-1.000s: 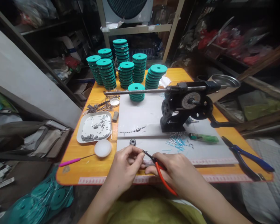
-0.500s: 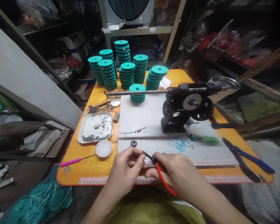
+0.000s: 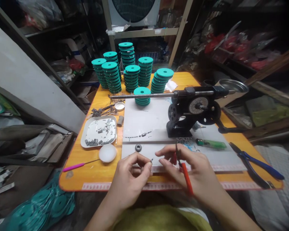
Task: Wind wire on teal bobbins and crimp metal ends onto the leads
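Near the front edge of the table my left hand [image 3: 132, 171] is closed, thumb and forefinger pinching a tiny dark and metallic piece [image 3: 152, 160] too small to name. My right hand [image 3: 188, 163] holds small pliers with red handles [image 3: 187, 179], their dark jaws pointing up. Its thumb and forefinger are spread, a short gap from the left fingertips. Behind my left hand lies a black ring [image 3: 138, 148]. A short dark line with a small weight-like part [image 3: 144, 134] rests on the white board [image 3: 156, 123].
Stacked green spools [image 3: 109, 75] stand at the back. A black hand-cranked geared winder [image 3: 194, 107] is on the right, by blue-handled pliers [image 3: 262, 165] and a green cutter knife [image 3: 210, 144]. To the left are a white tray [image 3: 83, 136] of small grey parts and a pink-handled tool [image 3: 73, 167].
The red-handled pliers have come away from the left fingertips and swung upright in my right hand, which moved right with thumb and forefinger opening. My left hand stays nearly in place.
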A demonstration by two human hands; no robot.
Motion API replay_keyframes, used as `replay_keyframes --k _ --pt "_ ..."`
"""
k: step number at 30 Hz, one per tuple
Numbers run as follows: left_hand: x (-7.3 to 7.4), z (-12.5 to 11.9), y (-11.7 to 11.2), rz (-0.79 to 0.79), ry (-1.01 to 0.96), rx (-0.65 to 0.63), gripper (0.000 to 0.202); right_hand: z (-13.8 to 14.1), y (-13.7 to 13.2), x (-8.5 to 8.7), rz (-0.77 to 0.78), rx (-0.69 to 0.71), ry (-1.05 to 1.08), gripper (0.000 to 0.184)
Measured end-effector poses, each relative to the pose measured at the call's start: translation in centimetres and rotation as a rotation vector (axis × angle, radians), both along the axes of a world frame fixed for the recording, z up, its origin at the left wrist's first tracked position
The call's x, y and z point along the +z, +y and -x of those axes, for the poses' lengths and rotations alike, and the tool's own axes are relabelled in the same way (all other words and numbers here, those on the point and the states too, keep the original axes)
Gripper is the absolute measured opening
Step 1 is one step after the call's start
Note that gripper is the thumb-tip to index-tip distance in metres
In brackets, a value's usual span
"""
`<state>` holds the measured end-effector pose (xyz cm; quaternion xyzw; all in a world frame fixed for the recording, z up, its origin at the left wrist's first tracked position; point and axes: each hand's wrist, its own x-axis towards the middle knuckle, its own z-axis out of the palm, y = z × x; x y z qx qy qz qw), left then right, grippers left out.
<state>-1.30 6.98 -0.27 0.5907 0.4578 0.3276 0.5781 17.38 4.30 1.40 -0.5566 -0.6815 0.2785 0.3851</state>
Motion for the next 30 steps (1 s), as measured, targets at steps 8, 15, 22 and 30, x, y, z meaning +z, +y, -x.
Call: replay_keyframes --k 8,15,22,30 --pt "0.0 -0.2 -0.6 -0.047 0.01 -0.024 0.016 1.1 -0.1 -0.3 -0.055 0.046 0.191 0.012" --pt "0.1 -0.5 -0.7 0.181 -0.264 -0.035 0.02 2.5 -0.9 -1.4 -0.04 -0.059 0.466 0.021" --pt "-0.3 -0.8 -0.5 0.21 -0.51 -0.091 0.024 4.1 -0.9 -2.4 -0.037 -0.202 0.705 0.025" --pt "0.0 0.0 -0.5 -0.022 -0.189 0.065 0.013 0.6 -1.1 -0.8 0.04 0.056 0.108 0.033"
